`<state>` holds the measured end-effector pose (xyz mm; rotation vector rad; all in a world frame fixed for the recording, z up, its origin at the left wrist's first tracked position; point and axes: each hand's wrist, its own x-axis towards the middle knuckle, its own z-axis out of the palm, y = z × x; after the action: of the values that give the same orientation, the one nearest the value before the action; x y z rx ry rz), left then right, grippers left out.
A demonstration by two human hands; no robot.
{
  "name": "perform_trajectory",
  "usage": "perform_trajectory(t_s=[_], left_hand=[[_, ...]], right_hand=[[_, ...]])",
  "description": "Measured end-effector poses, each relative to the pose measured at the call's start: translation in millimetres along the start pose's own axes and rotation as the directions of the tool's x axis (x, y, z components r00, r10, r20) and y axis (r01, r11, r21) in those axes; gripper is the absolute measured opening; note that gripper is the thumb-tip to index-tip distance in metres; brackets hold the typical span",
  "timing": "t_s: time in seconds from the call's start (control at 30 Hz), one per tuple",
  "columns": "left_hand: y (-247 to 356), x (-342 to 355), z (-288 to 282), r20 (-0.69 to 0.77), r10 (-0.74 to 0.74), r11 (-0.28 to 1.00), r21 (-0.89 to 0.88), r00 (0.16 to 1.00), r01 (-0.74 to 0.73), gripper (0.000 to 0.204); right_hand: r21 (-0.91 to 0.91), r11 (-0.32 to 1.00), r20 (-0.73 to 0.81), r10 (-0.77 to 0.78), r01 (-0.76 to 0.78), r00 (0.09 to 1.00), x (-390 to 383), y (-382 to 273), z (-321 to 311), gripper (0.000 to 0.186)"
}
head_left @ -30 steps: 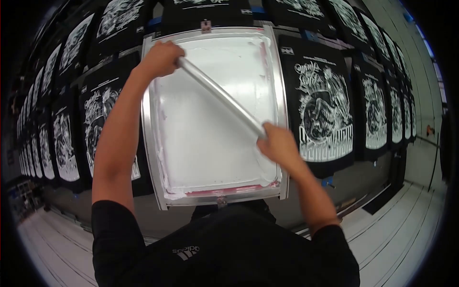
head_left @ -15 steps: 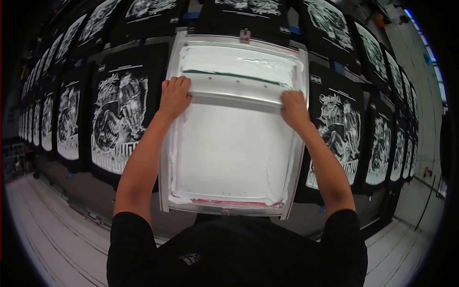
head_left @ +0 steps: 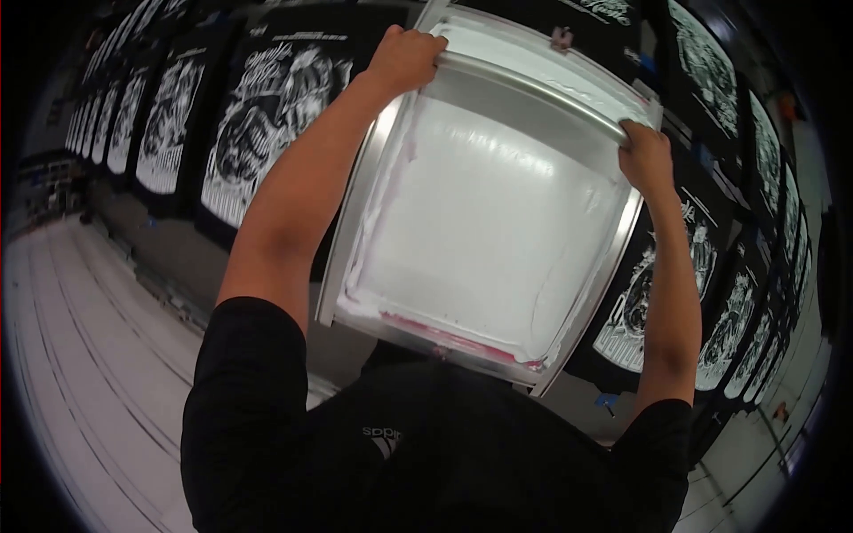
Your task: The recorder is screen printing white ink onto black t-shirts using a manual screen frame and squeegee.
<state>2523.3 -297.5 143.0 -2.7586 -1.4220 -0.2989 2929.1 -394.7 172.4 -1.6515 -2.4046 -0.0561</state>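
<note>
Since the earlier frame, you have pushed the squeegee bar [head_left: 533, 93] up to the screen's far edge. Your fingers curl tight around its two ends, left hand [head_left: 407, 59] and right hand [head_left: 646, 156]. It lies across the white-inked metal-framed screen [head_left: 355, 222], above rows of printed black shirts [head_left: 267, 124].

Even indoor light, soft glare on the white screen [head_left: 498, 213], slight blur, heavy fisheye bending, dark vignetted corners.

A long row of black shirts [head_left: 258, 115] with white prints lines the table edge, beside a pale planked floor [head_left: 80, 373].
</note>
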Motion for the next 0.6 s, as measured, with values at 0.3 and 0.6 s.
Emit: perform_trajectory(t_s=[0.3,0.6], left_hand=[[111,-277,-77,0.177,-0.135,0.979,-0.130,0.975,0.160,0.012],[177,-359,-111,0.317,-0.562,0.746,-0.203,0.764,0.634,0.018]], right_hand=[[0.186,0.970,0.299,-0.206,0.155,0.932,-76,-106,-44,0.036],[0.084,0.860,0.418,-0.488,0.503,0.766,56,-204,-23,0.022]])
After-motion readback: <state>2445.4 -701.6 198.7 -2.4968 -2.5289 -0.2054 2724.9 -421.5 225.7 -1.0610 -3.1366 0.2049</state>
